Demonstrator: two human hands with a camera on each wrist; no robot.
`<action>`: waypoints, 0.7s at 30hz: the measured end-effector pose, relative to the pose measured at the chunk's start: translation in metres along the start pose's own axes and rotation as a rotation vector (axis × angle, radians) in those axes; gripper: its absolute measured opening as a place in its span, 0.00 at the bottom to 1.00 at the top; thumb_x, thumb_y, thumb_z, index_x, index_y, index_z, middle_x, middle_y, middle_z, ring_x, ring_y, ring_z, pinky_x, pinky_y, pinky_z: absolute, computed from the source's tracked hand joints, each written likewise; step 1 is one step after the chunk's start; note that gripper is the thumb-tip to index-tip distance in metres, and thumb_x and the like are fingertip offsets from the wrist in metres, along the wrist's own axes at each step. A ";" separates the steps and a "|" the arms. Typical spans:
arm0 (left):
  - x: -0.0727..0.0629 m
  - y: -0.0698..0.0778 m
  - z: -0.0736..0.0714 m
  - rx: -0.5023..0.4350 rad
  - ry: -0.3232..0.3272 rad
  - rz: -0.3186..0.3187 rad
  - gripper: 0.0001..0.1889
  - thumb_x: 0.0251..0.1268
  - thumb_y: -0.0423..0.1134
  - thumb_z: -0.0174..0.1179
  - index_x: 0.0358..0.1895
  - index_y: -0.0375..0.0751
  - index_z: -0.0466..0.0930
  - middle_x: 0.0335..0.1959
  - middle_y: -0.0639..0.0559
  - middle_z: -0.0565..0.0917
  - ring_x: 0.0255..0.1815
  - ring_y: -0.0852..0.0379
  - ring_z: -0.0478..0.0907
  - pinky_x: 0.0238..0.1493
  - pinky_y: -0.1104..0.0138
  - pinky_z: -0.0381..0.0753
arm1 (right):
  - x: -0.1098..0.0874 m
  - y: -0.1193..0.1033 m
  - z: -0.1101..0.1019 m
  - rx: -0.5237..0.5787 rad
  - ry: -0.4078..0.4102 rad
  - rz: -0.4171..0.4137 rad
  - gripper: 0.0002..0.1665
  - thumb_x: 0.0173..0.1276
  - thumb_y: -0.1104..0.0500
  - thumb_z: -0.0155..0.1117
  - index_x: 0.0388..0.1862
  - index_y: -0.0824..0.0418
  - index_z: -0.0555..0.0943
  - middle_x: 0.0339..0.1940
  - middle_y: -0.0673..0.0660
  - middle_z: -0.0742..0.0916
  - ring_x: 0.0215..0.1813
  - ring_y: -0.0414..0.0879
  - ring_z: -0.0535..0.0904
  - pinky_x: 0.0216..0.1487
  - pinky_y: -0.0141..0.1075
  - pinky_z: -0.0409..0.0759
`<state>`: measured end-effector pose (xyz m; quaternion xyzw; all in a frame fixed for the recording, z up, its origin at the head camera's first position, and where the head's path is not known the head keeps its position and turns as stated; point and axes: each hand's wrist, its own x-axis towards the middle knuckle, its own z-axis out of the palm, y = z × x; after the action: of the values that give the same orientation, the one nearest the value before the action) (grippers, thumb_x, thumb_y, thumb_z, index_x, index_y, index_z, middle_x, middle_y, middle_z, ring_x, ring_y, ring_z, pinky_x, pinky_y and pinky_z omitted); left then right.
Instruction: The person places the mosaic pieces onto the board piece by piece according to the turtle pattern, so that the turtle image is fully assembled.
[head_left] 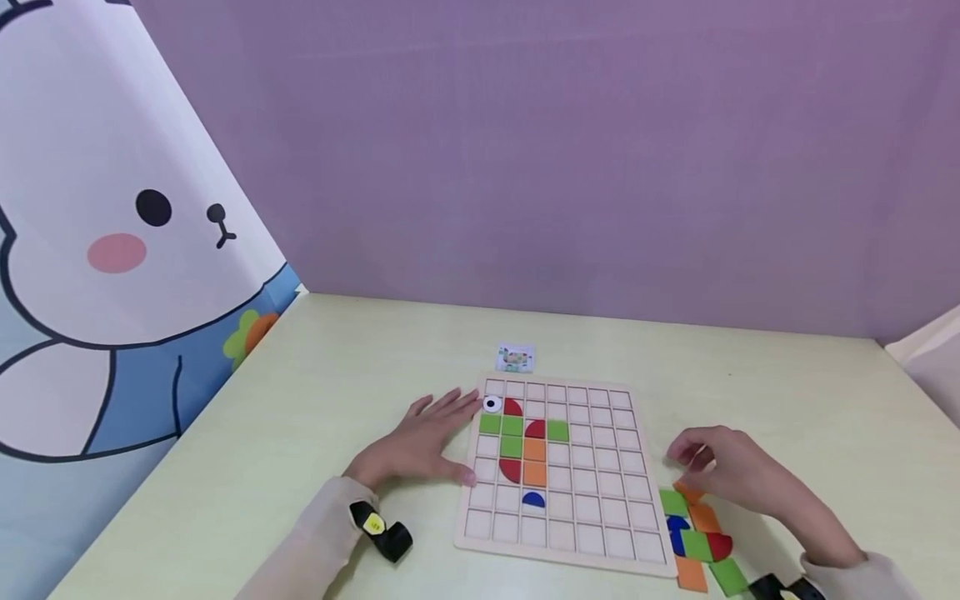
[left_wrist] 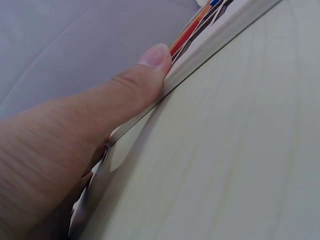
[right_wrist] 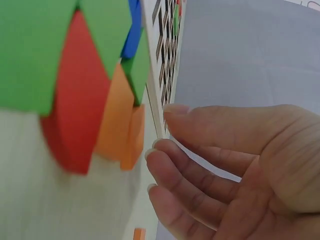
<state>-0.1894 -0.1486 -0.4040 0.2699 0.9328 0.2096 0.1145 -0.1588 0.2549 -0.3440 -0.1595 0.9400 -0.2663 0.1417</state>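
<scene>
- Right wrist view: the right hand (right_wrist: pixel 235 160) is loosely curled, thumb narrowly apart from fingers, nothing seen held.
- Near it, coloured tiles (head_left: pixel 696 547) lie beside the grid board (head_left: pixel 578 534).
- Left hand (head_left: pixel 420 443), spread, touches the board's left edge.
- Small card (head_left: pixel 515 358) beyond.

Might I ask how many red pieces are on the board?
3: one red piece right of the eye piece, another above the two orange squares, a third below the board's lowest green square.
</scene>
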 end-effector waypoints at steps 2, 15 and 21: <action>0.000 0.000 0.000 -0.004 0.000 0.000 0.56 0.46 0.72 0.61 0.77 0.54 0.45 0.78 0.60 0.45 0.80 0.52 0.36 0.75 0.45 0.36 | -0.002 0.004 -0.001 -0.002 -0.005 -0.022 0.13 0.51 0.67 0.72 0.37 0.59 0.82 0.35 0.50 0.84 0.36 0.42 0.76 0.33 0.29 0.77; 0.000 -0.001 -0.001 -0.013 0.001 0.018 0.56 0.47 0.71 0.61 0.77 0.53 0.46 0.78 0.58 0.45 0.79 0.50 0.36 0.74 0.44 0.37 | -0.010 0.021 -0.001 0.057 -0.061 -0.078 0.16 0.51 0.69 0.70 0.40 0.58 0.83 0.39 0.51 0.84 0.34 0.32 0.73 0.33 0.28 0.76; 0.000 0.000 -0.001 -0.006 -0.003 0.016 0.56 0.47 0.71 0.61 0.77 0.53 0.45 0.78 0.58 0.45 0.79 0.50 0.36 0.74 0.44 0.37 | -0.003 0.015 0.002 0.022 -0.027 0.015 0.17 0.49 0.69 0.72 0.40 0.58 0.84 0.37 0.51 0.82 0.37 0.43 0.72 0.34 0.28 0.73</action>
<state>-0.1901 -0.1487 -0.4032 0.2773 0.9298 0.2129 0.1151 -0.1584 0.2676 -0.3529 -0.1544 0.9363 -0.2731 0.1580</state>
